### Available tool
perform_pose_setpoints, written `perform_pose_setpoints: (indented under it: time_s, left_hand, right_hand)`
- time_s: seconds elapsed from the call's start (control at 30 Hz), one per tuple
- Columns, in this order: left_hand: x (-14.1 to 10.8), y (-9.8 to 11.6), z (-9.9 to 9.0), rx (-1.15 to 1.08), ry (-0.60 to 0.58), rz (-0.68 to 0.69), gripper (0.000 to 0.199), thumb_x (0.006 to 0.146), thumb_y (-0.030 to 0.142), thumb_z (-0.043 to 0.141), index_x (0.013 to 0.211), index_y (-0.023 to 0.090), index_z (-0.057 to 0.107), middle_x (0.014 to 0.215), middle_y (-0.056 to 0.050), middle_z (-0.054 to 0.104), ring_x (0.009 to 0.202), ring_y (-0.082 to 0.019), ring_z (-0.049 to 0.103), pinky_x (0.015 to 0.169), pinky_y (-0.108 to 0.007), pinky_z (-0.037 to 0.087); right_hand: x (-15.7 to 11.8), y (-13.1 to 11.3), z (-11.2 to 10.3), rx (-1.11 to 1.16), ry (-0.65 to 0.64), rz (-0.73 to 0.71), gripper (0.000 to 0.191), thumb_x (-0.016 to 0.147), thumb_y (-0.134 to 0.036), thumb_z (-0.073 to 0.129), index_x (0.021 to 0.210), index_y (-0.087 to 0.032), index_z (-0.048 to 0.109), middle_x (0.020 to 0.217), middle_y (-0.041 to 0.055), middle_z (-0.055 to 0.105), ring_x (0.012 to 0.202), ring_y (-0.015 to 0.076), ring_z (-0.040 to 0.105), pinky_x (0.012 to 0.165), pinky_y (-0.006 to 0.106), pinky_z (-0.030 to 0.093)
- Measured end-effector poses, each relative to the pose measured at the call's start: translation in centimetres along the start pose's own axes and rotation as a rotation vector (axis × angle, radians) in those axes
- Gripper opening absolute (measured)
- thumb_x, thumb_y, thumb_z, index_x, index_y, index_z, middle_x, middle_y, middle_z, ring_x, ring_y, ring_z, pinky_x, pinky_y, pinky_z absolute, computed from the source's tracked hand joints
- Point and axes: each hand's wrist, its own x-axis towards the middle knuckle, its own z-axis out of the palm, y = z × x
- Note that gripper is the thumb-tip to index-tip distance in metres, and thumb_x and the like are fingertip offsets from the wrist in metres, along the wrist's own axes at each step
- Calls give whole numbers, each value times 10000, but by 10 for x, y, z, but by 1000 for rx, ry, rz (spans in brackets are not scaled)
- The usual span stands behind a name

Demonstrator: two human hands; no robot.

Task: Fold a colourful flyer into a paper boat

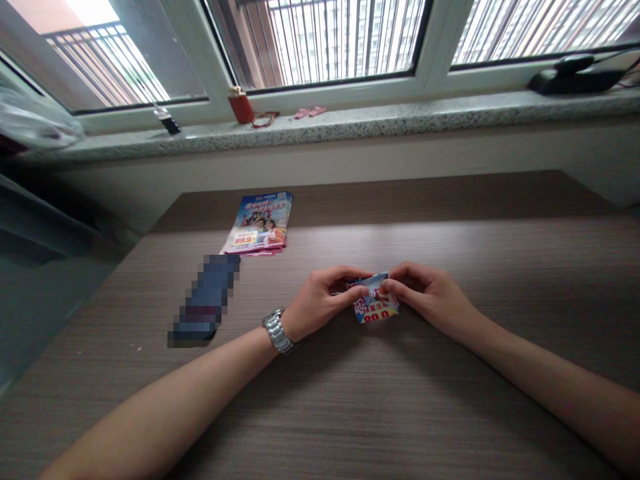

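Observation:
Between my two hands is a small folded flyer (376,308), printed in blue, yellow and red with large red figures along its lower part. My left hand (327,298), with a metal watch (280,331) on its wrist, pinches the flyer's left side, thumb on top. At the upper right corner my right hand (429,288) grips it between thumb and fingers. The fingertips under the paper are partly hidden. A stack of colourful flyers (260,223) lies farther back on the table, left of my hands.
A dark, pixelated flat object (207,300) lies on the wooden table (320,407), left of my left hand. Behind the table, the granite windowsill (380,123) bears a red container (241,105), small pink pieces (310,112), a small black-and-clear item (167,121) and a black device (575,77).

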Motion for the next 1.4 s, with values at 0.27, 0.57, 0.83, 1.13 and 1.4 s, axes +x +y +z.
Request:
perform_pose_setpoints:
  time_s: [0.27, 0.57, 0.83, 1.13, 1.4]
  left_hand:
    - [-1, 0, -1, -48, -11, -28, 301, 888, 330, 718, 1135, 159, 726, 1078, -77, 761, 936, -177, 725, 843, -280, 593]
    - [-1, 1, 0, -46, -13, -34, 281, 890, 321, 710, 1120, 160, 729, 1069, -83, 762, 934, -183, 724, 843, -301, 599]
    - [-1, 3, 0, 23, 3, -16, 256, 890, 301, 704, 1095, 151, 737, 1033, -78, 764, 911, -176, 717, 799, -271, 592]
    - [-1, 5, 1, -67, 57, -57, 292, 886, 374, 706, 1068, 147, 721, 992, -76, 761, 864, -167, 716, 770, -267, 593]
    - [1, 5, -2, -82, 94, -97, 256, 900, 380, 681, 959, 136, 726, 884, -49, 739, 797, -131, 671, 736, -217, 553]
  right_hand:
    - [-1, -2, 1, 4, -3, -4, 216, 887, -431, 648, 859, -222, 696, 768, 10, 718, 703, 166, 658, 649, 284, 538]
    - [-2, -3, 2, 8, -18, -5, 215, 886, -434, 649, 851, -226, 689, 765, 9, 712, 691, 166, 648, 640, 288, 538]
    - [-3, -1, 5, -32, -48, -26, 223, 906, -438, 636, 878, -220, 675, 802, 7, 712, 738, 167, 658, 658, 277, 525]
    - [-3, 0, 1, 15, 2, -19, 258, 904, -478, 635, 854, -230, 684, 752, 8, 714, 687, 172, 659, 630, 282, 527]
    - [-3, 3, -2, -24, 76, -15, 278, 912, -493, 621, 844, -232, 690, 769, 17, 714, 696, 182, 657, 640, 296, 529]
